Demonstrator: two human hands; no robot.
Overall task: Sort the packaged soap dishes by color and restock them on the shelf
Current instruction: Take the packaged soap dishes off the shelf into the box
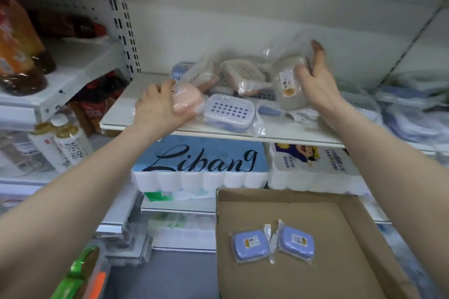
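Reaching onto the white shelf, we grip a pink soap dish with our left hand, fingers curled over it. Our right hand holds a bagged grey soap dish upright, fingers apart against it. Two blue soap dishes lie in the cardboard box below.

Two bare forearms, no sleeves in view, left hand, right hand (both without rings)

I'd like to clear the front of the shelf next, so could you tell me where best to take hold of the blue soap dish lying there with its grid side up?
Grip the blue soap dish across its two long sides, coming from the front and above. It lies flat at the shelf edge, nothing on it, and the loose bag would probably slip if pinched.
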